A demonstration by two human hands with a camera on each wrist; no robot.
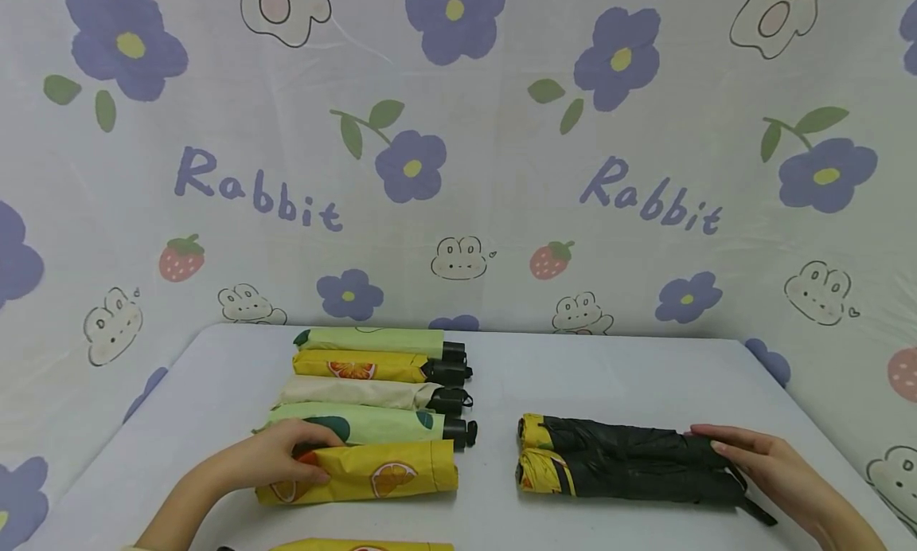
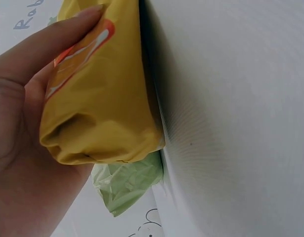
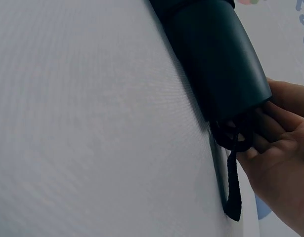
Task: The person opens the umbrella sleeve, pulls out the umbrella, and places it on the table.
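My left hand (image 1: 301, 455) grips a yellow umbrella sleeve (image 1: 401, 471) printed with orange slices, thumb on top. In the left wrist view, the sleeve's gathered end (image 2: 102, 133) is close by, with a pale green umbrella (image 2: 129, 180) behind it. On the right, two folded umbrellas with black canopies and yellow ends lie side by side. My right hand (image 1: 770, 467) holds the handle end of the farther black umbrella (image 1: 616, 443); the nearer black umbrella (image 1: 645, 479) lies against it. The right wrist view shows a dark handle (image 3: 218, 59) with a hanging strap (image 3: 233, 190), fingers partly hidden behind it.
Behind the left hand lies a row of sleeved umbrellas with black handles: green (image 1: 380, 422), cream (image 1: 358, 393), yellow (image 1: 387, 368) and another green (image 1: 401, 342). A further yellow item (image 1: 365, 545) is cut off at the bottom. A printed curtain (image 1: 494, 288) borders the white table (image 1: 573, 376).
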